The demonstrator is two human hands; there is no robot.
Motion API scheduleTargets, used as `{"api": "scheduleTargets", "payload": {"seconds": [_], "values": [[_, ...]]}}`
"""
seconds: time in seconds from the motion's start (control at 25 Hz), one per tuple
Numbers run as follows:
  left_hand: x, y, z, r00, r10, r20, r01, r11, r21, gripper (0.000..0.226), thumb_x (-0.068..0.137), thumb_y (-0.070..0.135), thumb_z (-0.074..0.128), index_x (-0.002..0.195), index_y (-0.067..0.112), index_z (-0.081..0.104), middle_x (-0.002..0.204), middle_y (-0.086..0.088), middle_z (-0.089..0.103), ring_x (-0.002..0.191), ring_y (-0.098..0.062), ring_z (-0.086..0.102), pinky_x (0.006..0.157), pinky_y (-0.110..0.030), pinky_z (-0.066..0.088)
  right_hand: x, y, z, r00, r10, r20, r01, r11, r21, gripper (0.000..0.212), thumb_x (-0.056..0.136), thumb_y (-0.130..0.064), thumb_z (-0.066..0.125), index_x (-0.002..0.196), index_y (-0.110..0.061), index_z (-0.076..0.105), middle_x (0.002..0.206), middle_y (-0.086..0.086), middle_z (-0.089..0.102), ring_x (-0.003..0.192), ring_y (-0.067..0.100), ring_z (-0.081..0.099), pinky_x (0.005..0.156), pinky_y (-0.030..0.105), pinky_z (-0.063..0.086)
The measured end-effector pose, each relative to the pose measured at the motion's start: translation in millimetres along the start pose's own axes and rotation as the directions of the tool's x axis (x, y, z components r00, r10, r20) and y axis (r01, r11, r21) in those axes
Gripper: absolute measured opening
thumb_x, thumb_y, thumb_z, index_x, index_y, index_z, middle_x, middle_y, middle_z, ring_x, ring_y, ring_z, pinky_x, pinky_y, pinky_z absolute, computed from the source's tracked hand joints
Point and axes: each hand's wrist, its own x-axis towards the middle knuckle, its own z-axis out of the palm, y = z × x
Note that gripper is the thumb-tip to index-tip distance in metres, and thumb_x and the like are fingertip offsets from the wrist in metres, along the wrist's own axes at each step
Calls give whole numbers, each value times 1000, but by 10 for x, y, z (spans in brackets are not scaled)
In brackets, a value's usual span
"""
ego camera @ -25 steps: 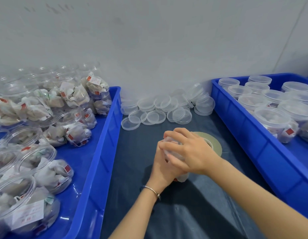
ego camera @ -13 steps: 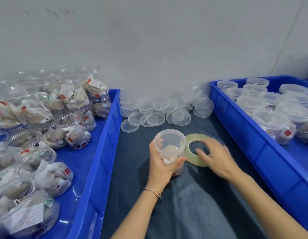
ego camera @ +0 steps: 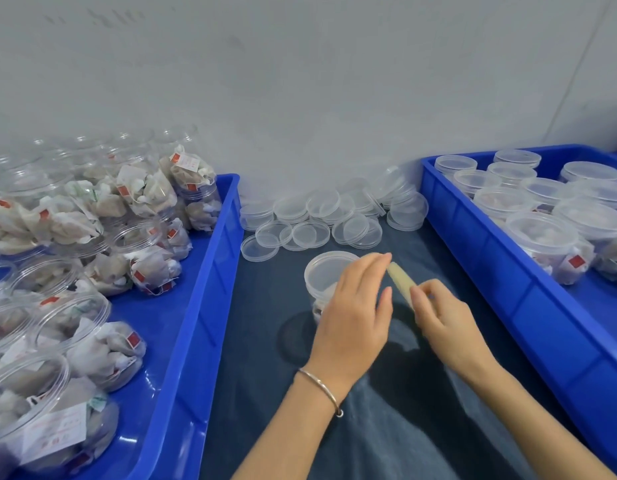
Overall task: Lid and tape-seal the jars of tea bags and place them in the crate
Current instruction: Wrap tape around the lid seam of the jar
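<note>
**Tape roll held on edge beside the lidded jar**

The tape roll (ego camera: pixel 400 280) stands on edge above the tabletop (ego camera: pixel 386 427), between both hands. The right hand (ego camera: pixel 442 318) pinches its near edge; the left hand (ego camera: pixel 357 311) touches its far end with straight, relaxed fingers. Just left of it the lidded jar (ego camera: pixel 326 277) stands upright on the tabletop. Loose lids (ego camera: pixel 314 225) lie behind. Unlidded jars fill the left crate (ego camera: pixel 196 306); lidded jars stand in the right crate (ego camera: pixel 501 289).
</note>
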Motion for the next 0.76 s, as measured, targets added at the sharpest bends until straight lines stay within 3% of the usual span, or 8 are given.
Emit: {"api": "scheduleTargets", "payload": {"seconds": [0.08, 0.16, 0.28, 0.4, 0.56, 0.68, 0.76], "values": [[44, 80, 4, 985, -76, 154, 74, 997, 17, 47, 101, 20, 43, 144, 5, 35, 147, -7, 38, 137, -12, 31, 109, -4, 13, -75, -162, -26, 998, -28, -47, 35, 990, 140, 31, 93, -41, 40, 74, -19, 48, 54, -2, 46, 49, 8, 39, 50, 25, 35], [59, 87, -1, 979, -75, 190, 82, 996, -29, 48, 101, 23, 41, 146, 7, 33, 151, -2, 34, 139, -9, 28, 105, 0, 11, -143, -267, -22, 995, -78, -59, 86, 985, 146, 29, 91, -41, 40, 77, -18, 49, 52, -2, 43, 46, 6, 35, 46, 20, 31], [62, 114, -89, 991, -74, 110, 83, 994, -71, 41, 99, 18, 48, 138, 5, 46, 143, -3, 46, 133, -9, 40, 109, -10, 26, -185, -321, 16, 990, -118, -78, 123, 991, 60, 25, 91, -40, 42, 83, -17, 48, 46, -9, 45, 43, 8, 38, 46, 18, 29], [8, 119, -103, 1000, -3, -6, 2, 1000, -20, 32, 95, 10, 54, 125, 2, 59, 129, -7, 59, 119, -14, 55, 102, -24, 42, -200, -357, 56, 991, -97, -95, 97, 995, -2, 29, 89, -44, 39, 87, -16, 48, 46, -14, 47, 45, 8, 43, 50, 24, 27], [0, 98, -93, 978, -31, -205, 10, 995, -102, 14, 84, 4, 67, 95, 1, 73, 96, -6, 68, 91, -5, 59, 85, -11, 45, -244, -395, 71, 990, -108, -87, 102, 993, -65, 49, 79, -62, 25, 85, -18, 44, 51, -19, 50, 51, 7, 46, 51, 27, 24], [55, 124, -146, 977, -113, -180, 85, 984, -154, 2, 81, 3, 70, 82, 3, 72, 83, -3, 65, 80, -6, 56, 74, -10, 44, -257, -393, 50, 989, -133, -70, 123, 984, -130, 45, 81, -60, 23, 85, -20, 43, 57, -24, 53, 54, 5, 48, 50, 27, 23], [81, 152, -163, 992, -55, -112, 53, 998, -20, 7, 86, 6, 65, 80, 2, 66, 82, -4, 62, 75, -11, 53, 64, -19, 44, -258, -383, 40, 988, -136, -71, 126, 982, -140, 41, 84, -56, 26, 84, -19, 44, 53, -20, 51, 50, 8, 47, 50, 27, 22]]}}
